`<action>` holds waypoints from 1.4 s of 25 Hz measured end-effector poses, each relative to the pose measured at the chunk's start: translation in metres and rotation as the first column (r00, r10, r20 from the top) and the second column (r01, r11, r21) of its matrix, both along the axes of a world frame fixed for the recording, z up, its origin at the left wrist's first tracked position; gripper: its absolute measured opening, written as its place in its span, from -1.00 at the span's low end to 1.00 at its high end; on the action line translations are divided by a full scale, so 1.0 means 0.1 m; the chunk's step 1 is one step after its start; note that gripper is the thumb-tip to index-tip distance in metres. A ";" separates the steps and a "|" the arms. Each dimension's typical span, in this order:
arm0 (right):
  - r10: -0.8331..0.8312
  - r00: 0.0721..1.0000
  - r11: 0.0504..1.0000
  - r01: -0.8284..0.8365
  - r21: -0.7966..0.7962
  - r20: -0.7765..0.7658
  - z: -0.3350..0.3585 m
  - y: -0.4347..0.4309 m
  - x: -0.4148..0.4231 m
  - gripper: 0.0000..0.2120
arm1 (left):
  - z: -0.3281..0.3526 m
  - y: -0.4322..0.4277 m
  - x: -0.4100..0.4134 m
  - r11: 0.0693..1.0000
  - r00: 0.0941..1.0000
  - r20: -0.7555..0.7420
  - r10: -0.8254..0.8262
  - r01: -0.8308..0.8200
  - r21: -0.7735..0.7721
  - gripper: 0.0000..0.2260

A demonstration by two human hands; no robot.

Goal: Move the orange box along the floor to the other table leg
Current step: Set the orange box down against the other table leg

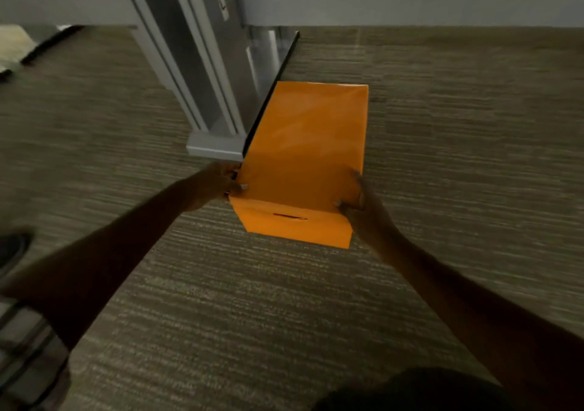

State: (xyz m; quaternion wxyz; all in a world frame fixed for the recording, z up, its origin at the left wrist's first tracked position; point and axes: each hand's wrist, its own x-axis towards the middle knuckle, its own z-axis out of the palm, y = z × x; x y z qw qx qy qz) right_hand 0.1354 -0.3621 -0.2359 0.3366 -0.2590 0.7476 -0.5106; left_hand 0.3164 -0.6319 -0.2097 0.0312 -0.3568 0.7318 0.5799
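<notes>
One orange box (305, 157), smooth rectangular cardboard, slot in near face; on striped carpet (442, 142), touching right of one grey metal table leg (202, 78). Left hand (218, 184), right hand (363, 205) clasp near corners.

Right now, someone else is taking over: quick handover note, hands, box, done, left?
Left hand: grip on the near-left corner of the orange box, right beside the foot of the grey table leg.
Right hand: grip on the near-right edge, fingers over the top.
Box: on the carpet, its left side close against that table leg.
Done: both hands have hold of the box.
Left: slide it along the floor to the other table leg, which is not in view here.
</notes>
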 end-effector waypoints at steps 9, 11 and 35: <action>0.176 0.977 0.983 -0.170 0.062 -0.123 -0.19 -0.79 0.09 -0.26 | -0.01 -0.56 0.17 0.984 0.994 -0.036 0.102 -0.107 -0.146 -0.57; 0.182 0.888 0.981 -0.138 0.134 -0.422 -0.21 -0.81 0.16 -0.29 | -0.04 -0.44 0.05 0.865 0.987 -0.060 0.151 -0.161 -0.475 -0.52; 0.467 0.225 0.883 -0.168 0.438 -0.855 -0.17 -1.39 -0.36 -0.41 | -0.24 -0.69 -0.77 0.171 0.831 0.457 -0.318 0.525 -0.834 -0.09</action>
